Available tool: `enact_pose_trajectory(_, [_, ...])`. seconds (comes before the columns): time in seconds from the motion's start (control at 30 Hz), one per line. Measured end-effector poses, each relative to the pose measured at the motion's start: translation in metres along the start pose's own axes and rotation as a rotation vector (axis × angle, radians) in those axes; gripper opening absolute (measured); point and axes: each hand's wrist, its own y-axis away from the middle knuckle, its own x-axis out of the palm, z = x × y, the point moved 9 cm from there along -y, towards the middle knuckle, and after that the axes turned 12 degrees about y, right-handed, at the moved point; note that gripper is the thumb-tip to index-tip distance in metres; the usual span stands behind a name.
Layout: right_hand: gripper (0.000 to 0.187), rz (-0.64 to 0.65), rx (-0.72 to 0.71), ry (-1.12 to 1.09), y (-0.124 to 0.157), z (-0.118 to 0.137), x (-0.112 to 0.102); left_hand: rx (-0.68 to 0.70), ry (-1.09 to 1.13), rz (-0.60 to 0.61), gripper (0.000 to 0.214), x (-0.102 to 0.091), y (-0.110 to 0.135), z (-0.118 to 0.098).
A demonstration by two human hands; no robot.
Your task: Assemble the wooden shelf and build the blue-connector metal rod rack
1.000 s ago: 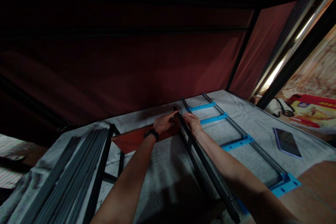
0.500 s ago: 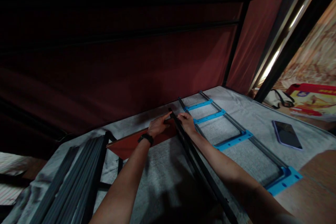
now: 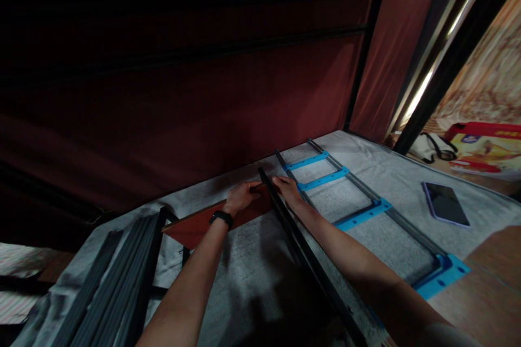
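Note:
My left hand (image 3: 241, 196), with a dark band on its wrist, is closed on the top edge of a reddish-brown board (image 3: 199, 227), near the board's right end. That end meets a long black metal frame (image 3: 309, 260), which runs from between my hands down toward me. On the frame's other side, my right hand (image 3: 288, 190) has its fingers drawn together against the bar. Whatever lies between those fingertips is too small to tell. Just right of that hand lies a ladder-like rack with blue crosspieces (image 3: 364, 215) and grey tubes.
Several grey slats (image 3: 118, 276) lie at the left beside a black frame. A phone (image 3: 445, 204) rests on the grey cloth (image 3: 358, 160) at the right. Behind stands a dark red fabric wall (image 3: 228, 108); a red and yellow package (image 3: 484, 149) is at the far right.
My left index finger was stretched to the top of the black frame; it has pulled back left and curled onto the board's edge. My right hand stays by the frame. The view shifted slightly.

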Motion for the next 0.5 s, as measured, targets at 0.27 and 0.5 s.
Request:
enact_pose_trajectory(0.27, [0.029, -0.019, -0.024, -0.002, -0.005, -0.002, -0.004, 0.0, 0.009, 0.017, 0.052, -0.001, -0.001, 0.002])
enact_pose_trajectory(0.5, [0.029, -0.018, -0.136, 0.117, -0.006, 0.007, -0.002, -0.007, 0.012, 0.019, 0.054, 0.0, -0.003, 0.005])
